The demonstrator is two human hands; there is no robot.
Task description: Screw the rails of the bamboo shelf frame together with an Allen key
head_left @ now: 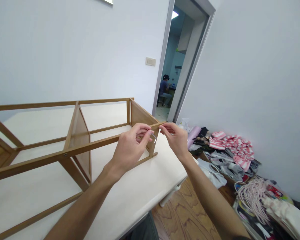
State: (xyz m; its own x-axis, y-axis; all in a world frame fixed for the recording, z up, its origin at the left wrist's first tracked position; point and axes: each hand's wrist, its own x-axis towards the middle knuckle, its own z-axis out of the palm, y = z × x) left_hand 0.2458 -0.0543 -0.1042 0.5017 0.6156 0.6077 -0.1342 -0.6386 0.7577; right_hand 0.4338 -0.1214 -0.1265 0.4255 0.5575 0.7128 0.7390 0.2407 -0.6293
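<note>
Shelf frame (95, 145): med. brown, wood-grain tone throughout; tabletop (165, 168): off-white, plain; wall (65, 50): pale bluish wht., no pattern seen; far door frame (163, 60): grey; switch plate (150, 61): beige; floor (180, 210), near r.: brn. w/ darker wavy grain; cloth (241, 146), r. side: pink/wht. stripes; roll (193, 136), left of same: lilac; cord bundle (252, 196), near r.: v. pale pink.

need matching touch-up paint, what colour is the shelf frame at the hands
The shelf frame is a warm wood brown, seen best in the head view.
</note>
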